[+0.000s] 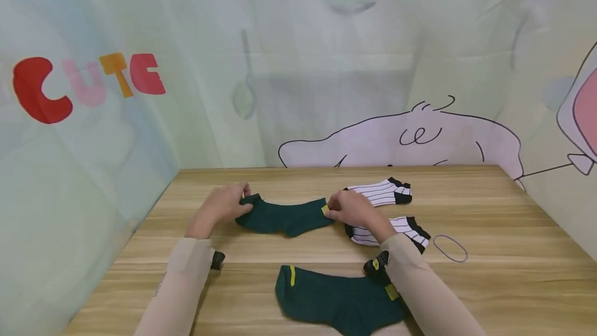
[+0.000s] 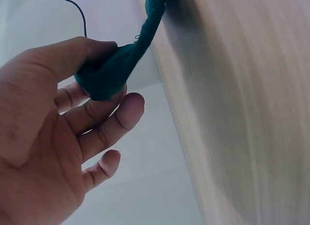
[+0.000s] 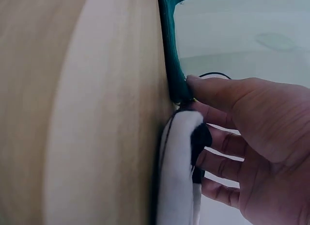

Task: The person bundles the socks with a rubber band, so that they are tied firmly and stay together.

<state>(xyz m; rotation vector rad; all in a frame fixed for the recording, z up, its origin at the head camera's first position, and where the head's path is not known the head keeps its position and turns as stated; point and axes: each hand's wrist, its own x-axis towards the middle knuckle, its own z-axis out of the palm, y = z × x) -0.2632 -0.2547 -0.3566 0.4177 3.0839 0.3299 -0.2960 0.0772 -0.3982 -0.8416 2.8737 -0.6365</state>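
Note:
A dark green ankle sock lies stretched sideways between both hands over the far half of the table. Its left end is pinched between the thumb and fingers of my left hand; the left wrist view shows that end lifted above the wood. My right hand pinches the other end, at a small yellow patch. In the right wrist view, the other fingers of that hand are right at a white sock with black parts. Nearer the body, a second green sock lies flat, partly hidden by the right sleeve.
Two white socks with dark stripes lie right of the held sock, one farther back and one nearer, both partly behind the right hand and arm. A thin purple loop is on the wooden table. A printed curtain hangs behind.

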